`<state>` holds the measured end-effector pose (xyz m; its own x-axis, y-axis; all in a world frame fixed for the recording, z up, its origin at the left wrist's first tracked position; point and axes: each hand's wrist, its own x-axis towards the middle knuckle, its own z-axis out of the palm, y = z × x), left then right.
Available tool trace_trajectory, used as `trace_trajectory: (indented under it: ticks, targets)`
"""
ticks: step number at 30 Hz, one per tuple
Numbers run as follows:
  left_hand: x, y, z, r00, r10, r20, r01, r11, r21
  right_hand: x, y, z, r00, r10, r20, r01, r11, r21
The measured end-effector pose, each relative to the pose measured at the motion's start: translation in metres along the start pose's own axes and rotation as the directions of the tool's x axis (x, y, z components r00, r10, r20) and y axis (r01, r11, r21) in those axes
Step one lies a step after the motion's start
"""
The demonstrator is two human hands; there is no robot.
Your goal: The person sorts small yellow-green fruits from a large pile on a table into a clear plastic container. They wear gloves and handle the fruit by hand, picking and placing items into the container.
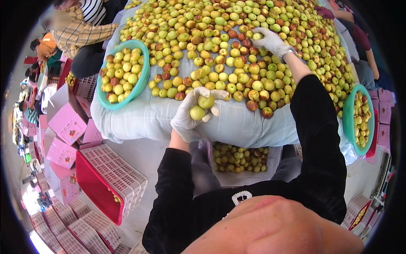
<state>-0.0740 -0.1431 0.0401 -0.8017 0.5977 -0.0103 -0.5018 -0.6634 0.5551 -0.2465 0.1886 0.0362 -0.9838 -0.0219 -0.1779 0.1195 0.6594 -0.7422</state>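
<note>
Many green, yellow and reddish-brown jujube fruits [239, 78] lie spread over a table covered with pale blue cloth [152, 122]. My left hand [193, 111], in a whitish glove, is turned up at the table's near edge and holds two greenish fruits [206, 101] in its fingers. Farther off to the right, my gloved right hand [271, 41] reaches into the fruits, its thumb and fingers around a pale green one [258, 36]. Below the table edge, between my legs, stands a lined box [245, 181] with more fruits inside.
A turquoise basin [144, 76] of fruits stands tilted at the table's left; another [349, 123] is at the right edge. Pink cartons [68, 127] and a white plastic crate with red lining [127, 177] are at the lower left. Other people [79, 35] sit at both sides.
</note>
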Motion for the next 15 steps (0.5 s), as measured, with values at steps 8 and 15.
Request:
trace_trajectory:
  ticks: [8,15]
  targets:
    - [-0.007,0.001,0.004,0.982,-0.033,-0.186,0.036,0.999,0.010,-0.147,-0.144,0.052,0.740,-0.541,0.400,0.378,0.826,0.418]
    - [-0.077,-0.019,0.020,0.954,0.043,-0.298,-0.058,0.998,-0.039,-0.215,-0.165,0.135,0.709,-0.567,0.419,0.640,0.767,-0.044]
